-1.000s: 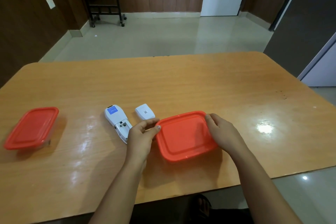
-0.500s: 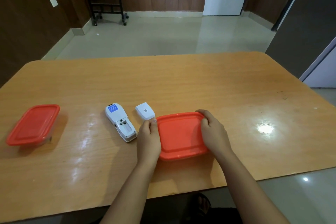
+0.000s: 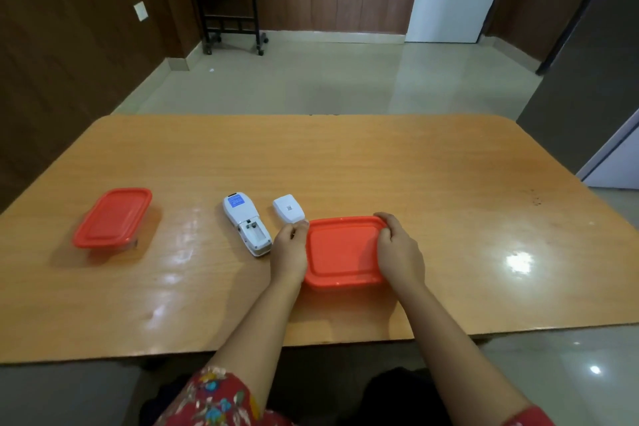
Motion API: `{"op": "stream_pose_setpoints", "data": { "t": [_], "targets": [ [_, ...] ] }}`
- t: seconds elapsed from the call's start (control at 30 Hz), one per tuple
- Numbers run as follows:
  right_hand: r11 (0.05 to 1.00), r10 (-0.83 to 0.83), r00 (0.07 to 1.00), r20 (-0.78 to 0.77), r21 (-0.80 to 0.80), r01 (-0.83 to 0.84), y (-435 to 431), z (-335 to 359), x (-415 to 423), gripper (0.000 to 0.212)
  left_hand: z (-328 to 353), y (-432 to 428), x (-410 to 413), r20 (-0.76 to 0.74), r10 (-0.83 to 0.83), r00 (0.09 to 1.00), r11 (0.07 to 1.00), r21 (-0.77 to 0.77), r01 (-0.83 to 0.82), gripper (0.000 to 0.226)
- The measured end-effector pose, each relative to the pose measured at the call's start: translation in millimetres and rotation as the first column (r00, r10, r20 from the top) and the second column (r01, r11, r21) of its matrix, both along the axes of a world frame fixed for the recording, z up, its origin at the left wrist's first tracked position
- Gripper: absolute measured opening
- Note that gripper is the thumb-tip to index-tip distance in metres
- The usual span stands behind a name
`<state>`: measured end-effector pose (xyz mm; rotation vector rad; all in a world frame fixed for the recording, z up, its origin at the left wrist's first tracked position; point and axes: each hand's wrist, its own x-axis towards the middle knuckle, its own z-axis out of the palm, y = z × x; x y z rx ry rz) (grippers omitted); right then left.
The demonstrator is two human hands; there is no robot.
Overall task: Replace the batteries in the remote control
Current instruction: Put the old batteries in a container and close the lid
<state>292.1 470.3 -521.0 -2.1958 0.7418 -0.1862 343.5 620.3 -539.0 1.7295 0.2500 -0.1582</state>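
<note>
**Q:** What are the hands doing?

**A:** Both hands grip one container. The left hand point(image 3: 289, 252) is curled against the left edge of a rectangular red plastic lid point(image 3: 342, 251) that sits on a container near the front of the table; its fingers bend around the lid's far-left corner and its thumb lies along the rim. The right hand point(image 3: 401, 252) clasps the opposite side, with its fingers hooked over the far-right corner and its palm resting on the right edge. Neither hand is spread flat; each is closed around the lid's rim.

**Q:** Where is the remote control?

**A:** A white plastic remote control point(image 3: 246, 224) lies face down on the glossy orange-brown wooden table point(image 3: 345, 162), just to the left of the left hand and not touched by it. A blue label is at its far end, and the battery compartment at its near end is uncovered. I cannot tell whether any batteries are inside.

**Q:** What else is nearby?

**A:** A small white battery cover point(image 3: 289, 213) lies between the remote control and the lidded container, just beyond the left hand's fingertips. Well off to the left stands a second clear container with a red lid point(image 3: 112, 217). Bare forearms reach in from the bottom, with a red floral sleeve point(image 3: 214, 398) at the lower edge.
</note>
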Motion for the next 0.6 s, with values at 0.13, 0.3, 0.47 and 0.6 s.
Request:
{"op": "stream_pose_setpoints", "data": {
  "t": [0.13,0.3,0.47,0.6],
  "targets": [
    [1.000,-0.006,1.000,-0.020,0.030,0.007,-3,11,-10,0.042,24,8,-22,-0.068,0.045,0.997,0.996,0.085,-0.039,0.046],
    [0.959,0.040,0.998,-0.055,0.282,-0.023,-22,12,-41,0.056,23,23,-66,-0.188,-0.030,0.982,0.999,-0.043,0.022,0.034],
    [0.835,-0.034,0.993,0.111,0.549,-0.033,-44,12,-56,0.039,28,-14,-66,-0.103,-0.026,0.994,0.991,-0.131,0.012,0.037],
    [0.787,-0.267,0.935,0.234,0.613,0.071,-108,19,-40,0.037,48,-85,-38,-0.061,-0.127,0.990,0.960,-0.258,0.107,0.036]
  ]
}}
